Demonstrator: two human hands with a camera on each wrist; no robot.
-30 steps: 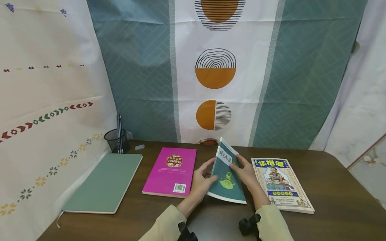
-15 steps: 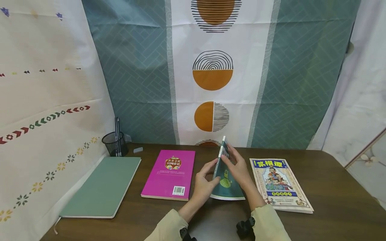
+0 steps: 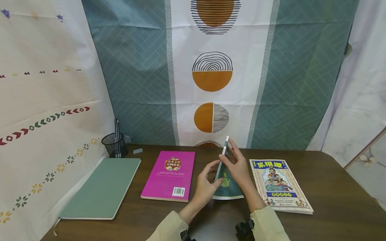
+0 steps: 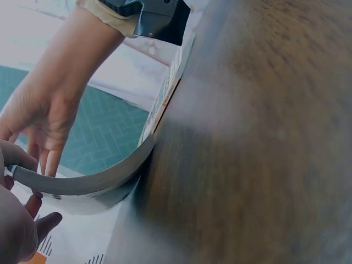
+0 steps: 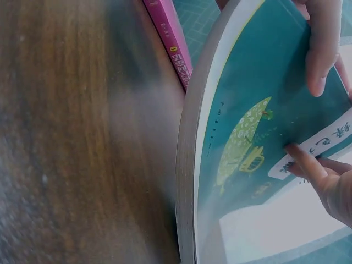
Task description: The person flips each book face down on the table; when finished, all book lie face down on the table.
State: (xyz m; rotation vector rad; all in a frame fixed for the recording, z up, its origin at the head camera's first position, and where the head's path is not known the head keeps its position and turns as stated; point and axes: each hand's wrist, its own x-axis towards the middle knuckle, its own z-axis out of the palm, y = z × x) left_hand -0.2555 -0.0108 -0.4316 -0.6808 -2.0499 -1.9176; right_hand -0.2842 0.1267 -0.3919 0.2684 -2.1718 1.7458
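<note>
teal paperback book with pale green teapot motif [image 3: 228, 186], magenta paperback book [image 3: 170, 174], cream illustrated cartoon-cover book [image 3: 278, 184], plain sage-green notebook [image 3: 102, 187], dark brown wooden desk [image 3: 331, 201]

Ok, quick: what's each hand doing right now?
Left hand: pinches the teal book at its left edge.
Right hand: fingers flat against the book's cover, steadying it upright.
</note>
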